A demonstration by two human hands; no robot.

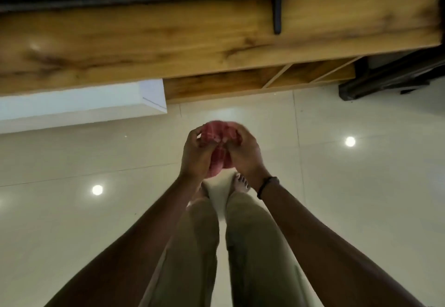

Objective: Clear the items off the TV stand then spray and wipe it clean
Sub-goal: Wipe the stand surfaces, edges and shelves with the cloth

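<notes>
We stand over the pale tiled floor (349, 186) with both hands brought together in front of us, clamped on one pink-red cloth (216, 129). The left hand (193, 155) curls round its left side and the right hand (243, 155) round its right, thumbs pressing into the middle, so the cloth is bunched into a ball between our palms. It sits in the air, well apart from any surface; its weave is too blurred to make out.

The TV stand (144, 42) runs across the top of the view — a long wooden top with dark grain, a short black post (277, 15) standing on it towards the right. Under the top, on the left, we see a white front panel (72, 104); to the right of it are open wooden compartments (301, 73) split by thin dividers. A dark piece of furniture (385, 75) sits on the floor just beside the stand's right end.

On our right wrist is a black band (267, 185). Below the hands are khaki trousers (252, 246) and bare toes (242, 181). Round spots of light (97, 189) shine on the glossy tiles on either side.
</notes>
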